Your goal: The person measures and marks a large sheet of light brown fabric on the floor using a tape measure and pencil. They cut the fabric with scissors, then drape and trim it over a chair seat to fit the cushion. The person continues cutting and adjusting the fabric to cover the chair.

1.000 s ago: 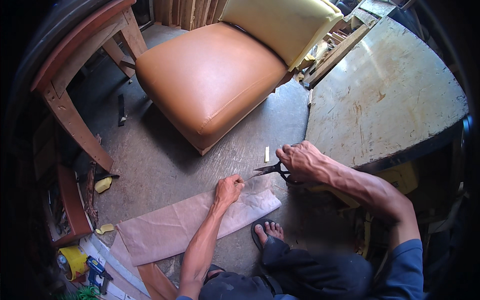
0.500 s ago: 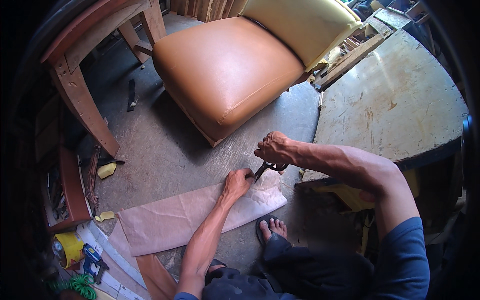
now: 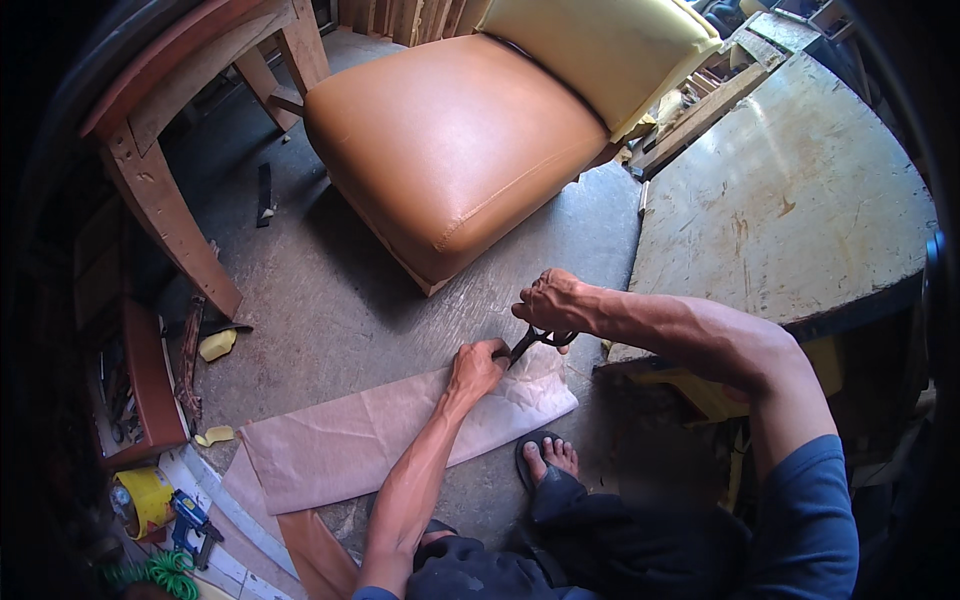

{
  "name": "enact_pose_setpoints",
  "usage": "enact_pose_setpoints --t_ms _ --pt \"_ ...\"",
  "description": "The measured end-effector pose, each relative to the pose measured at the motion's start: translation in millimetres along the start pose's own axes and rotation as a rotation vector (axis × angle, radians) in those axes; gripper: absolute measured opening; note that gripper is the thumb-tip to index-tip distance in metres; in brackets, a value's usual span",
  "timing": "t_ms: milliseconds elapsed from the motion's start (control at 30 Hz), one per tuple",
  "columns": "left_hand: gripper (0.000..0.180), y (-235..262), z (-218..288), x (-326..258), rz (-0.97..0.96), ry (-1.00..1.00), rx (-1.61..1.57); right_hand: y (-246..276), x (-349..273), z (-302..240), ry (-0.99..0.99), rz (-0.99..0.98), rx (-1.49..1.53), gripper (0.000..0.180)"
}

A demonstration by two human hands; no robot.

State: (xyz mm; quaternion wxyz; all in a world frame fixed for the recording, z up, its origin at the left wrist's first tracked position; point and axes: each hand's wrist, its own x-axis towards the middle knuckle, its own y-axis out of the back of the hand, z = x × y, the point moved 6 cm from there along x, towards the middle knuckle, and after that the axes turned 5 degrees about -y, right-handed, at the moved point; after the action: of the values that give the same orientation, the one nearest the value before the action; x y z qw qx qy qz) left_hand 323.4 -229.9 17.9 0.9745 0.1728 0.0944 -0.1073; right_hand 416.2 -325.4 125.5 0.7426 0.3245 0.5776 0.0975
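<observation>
My right hand [image 3: 553, 298] is closed around the handles of dark scissors [image 3: 528, 340]. Their blades point down and left to the edge of a pale pinkish sheet [image 3: 350, 430], which looks like the back of upholstery material. With its fingers pinched, my left hand [image 3: 480, 363] holds that sheet's upper edge right beside the blade tips. The sheet's right end is crumpled and rises a little below the scissors. At the lower left a smooth brown piece [image 3: 315, 550] shows from under the sheet.
Ahead stands a chair with a brown padded seat [image 3: 450, 150] and a yellow foam back [image 3: 590, 60]. A worn table [image 3: 780, 200] is at right, a wooden frame [image 3: 165, 210] at left. Near the lower left lie a blue staple gun [image 3: 192, 522], green coiled hose [image 3: 172, 572] and yellow tub [image 3: 150, 500].
The scissors and both hands stay at nearly the same spot on the sheet's edge. The blades seem slightly more closed, and the whole view has shifted a little.
</observation>
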Motion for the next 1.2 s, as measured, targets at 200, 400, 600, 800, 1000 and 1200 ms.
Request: enact_pose_setpoints --t_ms 200,400,600,800,1000,1200 --pt "0.024 1 -3 1 -0.024 0.006 0.039 -2 -1 2 -0.004 0.003 0.023 0.053" --pt "0.025 19 -20 0 0.026 0.008 -0.027 -16 -8 8 -0.039 0.057 0.169 0.068" --pt "0.026 31 -32 -7 0.072 0.022 0.073 -65 -24 16 -0.189 0.092 0.504 0.078" --pt "0.024 30 -36 -9 0.085 0.097 0.068 -132 -32 -12 -0.268 0.237 0.982 0.092" --pt "0.024 25 -37 -9 0.076 0.093 0.123 -173 -26 -52 -0.460 0.302 1.274 0.090" --pt "0.024 26 -32 -9 0.074 0.123 0.114 -186 -27 -66 -0.706 0.483 1.401 0.078"
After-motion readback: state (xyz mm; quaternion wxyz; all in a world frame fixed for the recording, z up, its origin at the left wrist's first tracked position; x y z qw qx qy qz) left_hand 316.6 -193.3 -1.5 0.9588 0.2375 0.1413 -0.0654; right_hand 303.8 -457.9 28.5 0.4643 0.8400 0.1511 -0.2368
